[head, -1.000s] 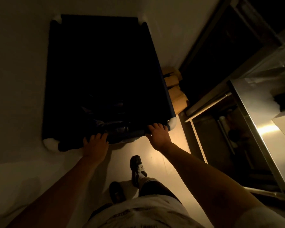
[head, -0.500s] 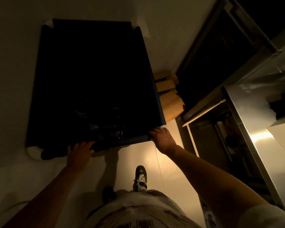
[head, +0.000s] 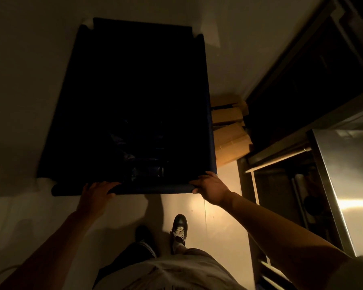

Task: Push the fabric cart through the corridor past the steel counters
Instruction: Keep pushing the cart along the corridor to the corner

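A large dark blue fabric cart [head: 209,122] fills the middle of the dim corridor in front of me, open at the top, with dark shiny bags barely visible inside. My left hand [head: 94,195] rests on the cart's near rim, left of centre, fingers curled over the edge. My right hand [head: 210,186] grips the near right corner of that rim. A steel counter [head: 348,170] runs along the right side, its top catching a band of light, with a shadowed lower shelf beneath.
Flattened cardboard boxes [head: 228,135] lean between the cart's right side and a dark steel-framed opening [head: 314,76]. A pale wall [head: 19,80] runs close along the cart's left. My feet [head: 179,229] stand on the light floor behind the cart.
The cart has rolled forward and swung a little right, nearer the cardboard boxes. Both hands stayed on the near rim. My feet stepped forward, and the counter has slid further back along my right.
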The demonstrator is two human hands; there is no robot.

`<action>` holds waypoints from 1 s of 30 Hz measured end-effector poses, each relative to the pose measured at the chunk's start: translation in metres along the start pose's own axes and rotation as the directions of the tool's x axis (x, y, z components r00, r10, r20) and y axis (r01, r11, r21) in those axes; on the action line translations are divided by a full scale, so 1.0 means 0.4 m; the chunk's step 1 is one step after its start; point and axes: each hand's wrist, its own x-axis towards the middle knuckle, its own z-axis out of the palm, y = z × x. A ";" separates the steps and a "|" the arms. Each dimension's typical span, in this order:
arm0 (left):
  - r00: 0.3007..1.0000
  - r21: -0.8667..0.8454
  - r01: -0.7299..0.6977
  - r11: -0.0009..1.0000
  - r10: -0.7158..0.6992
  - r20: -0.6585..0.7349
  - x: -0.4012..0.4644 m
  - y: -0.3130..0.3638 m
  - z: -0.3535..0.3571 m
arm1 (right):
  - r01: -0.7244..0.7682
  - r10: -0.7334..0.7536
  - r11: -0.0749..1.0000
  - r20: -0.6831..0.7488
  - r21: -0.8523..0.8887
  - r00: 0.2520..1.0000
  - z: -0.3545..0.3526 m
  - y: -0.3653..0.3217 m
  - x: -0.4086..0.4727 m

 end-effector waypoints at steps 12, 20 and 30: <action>0.999 0.037 0.013 0.999 -0.014 0.033 -0.014 0.029 -0.036 | -0.114 0.112 0.992 0.035 0.058 0.993 -0.045 -0.047 -0.014; 1.000 0.023 -0.029 0.999 0.029 0.001 -0.025 0.017 -0.034 | -0.117 0.118 0.991 0.004 -0.070 0.993 -0.037 -0.084 -0.021; 1.000 -0.026 -0.018 1.000 0.018 -0.001 -0.020 0.009 -0.023 | -0.133 0.133 0.991 -0.005 0.002 0.991 -0.033 -0.081 -0.019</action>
